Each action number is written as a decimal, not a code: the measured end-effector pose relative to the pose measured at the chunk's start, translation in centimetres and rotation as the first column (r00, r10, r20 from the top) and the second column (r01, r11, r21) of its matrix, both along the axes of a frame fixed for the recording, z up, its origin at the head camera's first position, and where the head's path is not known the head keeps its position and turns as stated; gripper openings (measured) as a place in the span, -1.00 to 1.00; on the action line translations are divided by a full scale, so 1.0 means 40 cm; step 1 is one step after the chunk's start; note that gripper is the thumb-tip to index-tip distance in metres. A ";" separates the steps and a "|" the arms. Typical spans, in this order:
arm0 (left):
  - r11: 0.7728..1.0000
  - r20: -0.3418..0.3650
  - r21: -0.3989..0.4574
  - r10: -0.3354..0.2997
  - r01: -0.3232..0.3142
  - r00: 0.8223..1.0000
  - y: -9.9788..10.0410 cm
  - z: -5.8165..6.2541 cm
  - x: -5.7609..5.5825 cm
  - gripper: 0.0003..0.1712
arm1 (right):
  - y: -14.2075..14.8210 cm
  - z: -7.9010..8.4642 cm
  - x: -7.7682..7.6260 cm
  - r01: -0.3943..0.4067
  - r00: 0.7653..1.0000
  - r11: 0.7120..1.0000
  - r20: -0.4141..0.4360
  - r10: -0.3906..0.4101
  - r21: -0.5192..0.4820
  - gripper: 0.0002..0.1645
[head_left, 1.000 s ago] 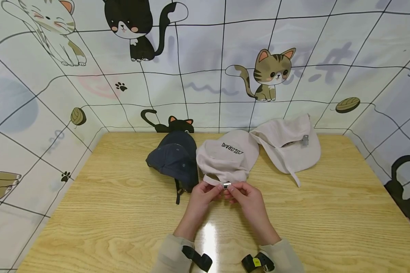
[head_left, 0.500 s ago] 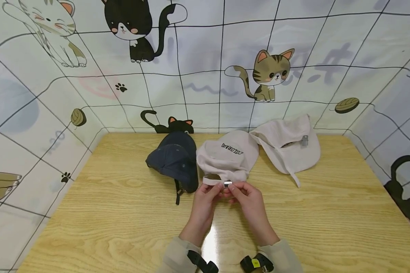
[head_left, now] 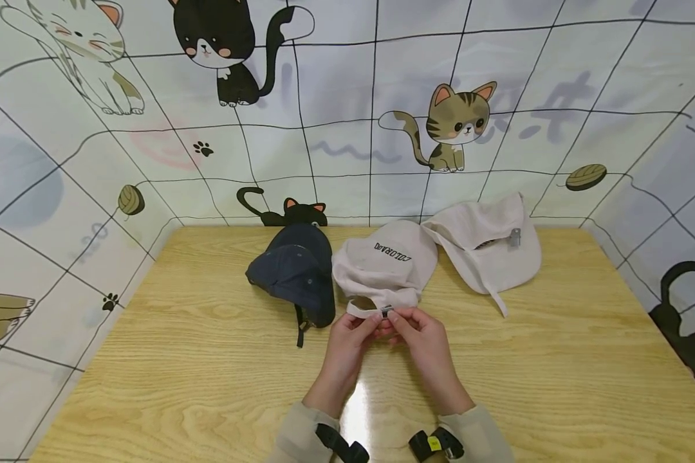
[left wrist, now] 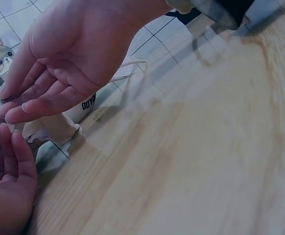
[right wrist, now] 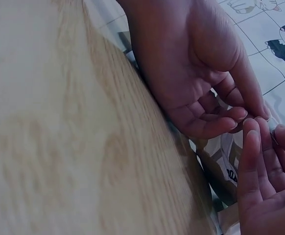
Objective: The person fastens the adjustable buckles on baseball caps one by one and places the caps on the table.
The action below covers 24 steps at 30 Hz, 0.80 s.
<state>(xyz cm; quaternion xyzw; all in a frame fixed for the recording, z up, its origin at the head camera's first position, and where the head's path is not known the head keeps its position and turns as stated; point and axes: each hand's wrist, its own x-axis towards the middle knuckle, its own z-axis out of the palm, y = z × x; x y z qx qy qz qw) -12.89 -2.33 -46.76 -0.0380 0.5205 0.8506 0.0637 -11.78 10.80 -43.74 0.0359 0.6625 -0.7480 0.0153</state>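
Note:
A pale cap (head_left: 376, 263) with COLORADO lettering lies mid-table, its back strap (head_left: 361, 312) toward me. My left hand (head_left: 346, 339) pinches this strap between thumb and fingers, just left of a small metal buckle (head_left: 387, 311). On the buckle's right side, my right hand (head_left: 424, 337) pinches with thumb and forefinger. Both hands' fingertips nearly meet around it. From the left wrist, my left hand (left wrist: 79, 54) shows above the right; the right wrist view has my right hand (right wrist: 196, 63) bent toward the left one. Fingers hide much of the buckle in both wrist views.
To the left lies a navy cap (head_left: 295, 273) with a dark strap hanging toward me. A second pale cap (head_left: 486, 247) sits at the right, overlapping the middle cap's brim, its strap end loose. Behind the wooden table (head_left: 208, 386) rises a cat-print backdrop (head_left: 347, 148).
My left hand and forearm have shifted slightly right. The strap loop has spread, showing the cap's opening, and the buckle has turned from bright silver to darker grey.

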 end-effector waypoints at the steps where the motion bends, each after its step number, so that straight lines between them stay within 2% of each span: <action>1: 1.000 0.000 -0.007 0.000 0.000 1.000 0.000 0.001 0.000 -0.64 | 0.000 0.000 -0.002 0.006 1.000 1.000 0.004 -0.006 0.005 -0.74; 7: 0.998 -0.010 -0.056 -0.015 0.014 1.000 0.000 0.006 -0.001 -0.59 | -0.001 -0.002 -0.003 0.025 0.999 0.997 0.039 -0.028 0.074 -0.70; 12: 0.998 -0.017 -0.067 -0.021 0.020 1.000 0.000 0.005 -0.001 -0.60 | -0.003 -0.009 -0.006 0.034 0.999 0.991 0.028 -0.038 0.130 -0.72; 17: 0.998 -0.013 -0.060 -0.016 0.015 1.000 0.002 0.004 -0.001 -0.67 | -0.004 -0.012 -0.007 0.037 0.999 0.989 0.020 -0.041 0.143 -0.79; 24: 1.000 0.013 -0.015 -0.020 0.020 1.000 -0.002 0.009 0.002 -0.68 | 0.003 -0.010 -0.007 0.039 0.999 0.992 0.007 -0.040 0.117 -0.74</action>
